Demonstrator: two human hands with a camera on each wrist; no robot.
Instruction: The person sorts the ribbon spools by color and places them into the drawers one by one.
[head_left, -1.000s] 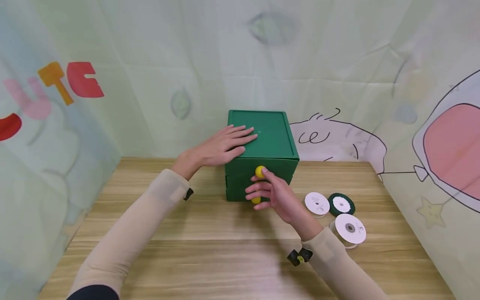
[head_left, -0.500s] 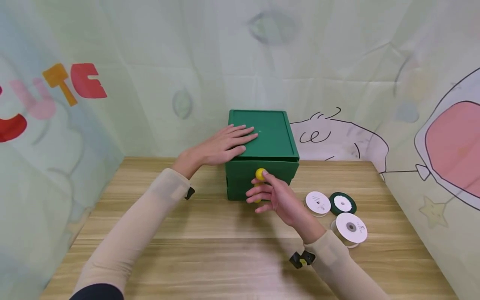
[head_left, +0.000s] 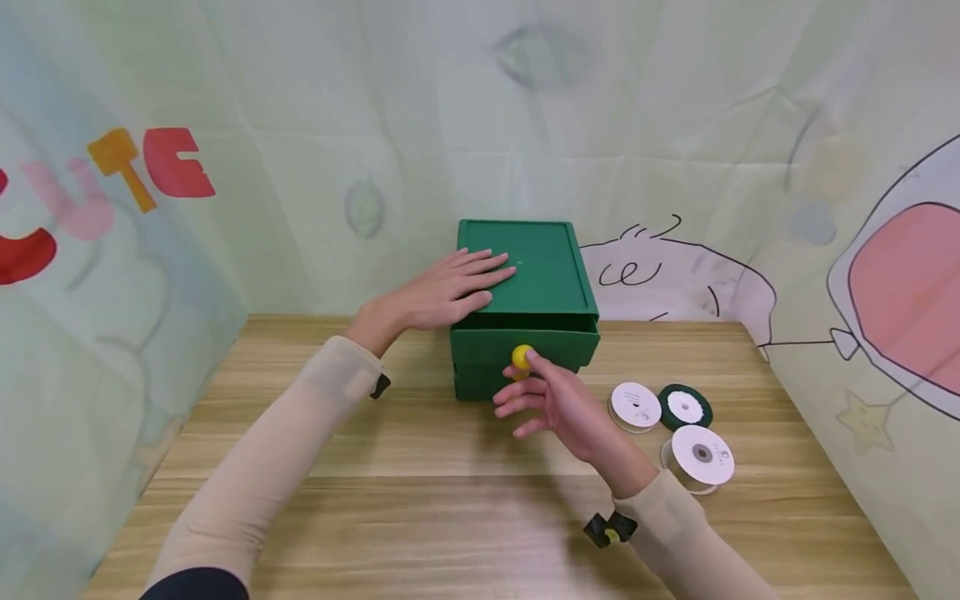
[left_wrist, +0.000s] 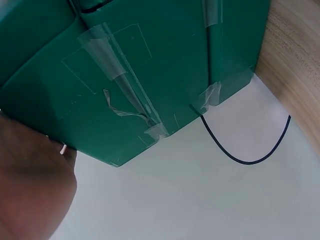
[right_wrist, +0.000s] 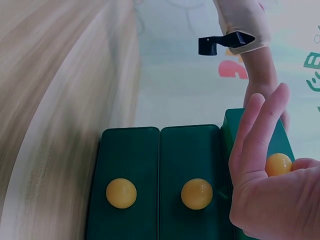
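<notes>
A green chest of drawers (head_left: 536,267) with round yellow knobs stands against the backdrop. My left hand (head_left: 442,292) rests flat on its top near the left edge, fingers spread. The right hand (head_left: 562,408) pinches the knob (head_left: 522,357) of the top drawer (head_left: 480,343) between thumb and index finger; its other fingers are loosely extended. That drawer stands slightly out, with a dark gap above its front. Two lower drawers with knobs (right_wrist: 196,194) are closed in the right wrist view. Clear tape (left_wrist: 107,55) runs along the chest's side in the left wrist view.
Right of the chest, on the wooden table (head_left: 420,533), lie two white ribbon spools (head_left: 634,407) and a dark green ribbon roll (head_left: 685,407). A printed cloth backdrop (head_left: 300,125) encloses the table's back and sides.
The top drawer has come out of the chest toward me, opening a gap under the top panel. My right hand has moved slightly toward me with the knob; the left hand has stayed put.
</notes>
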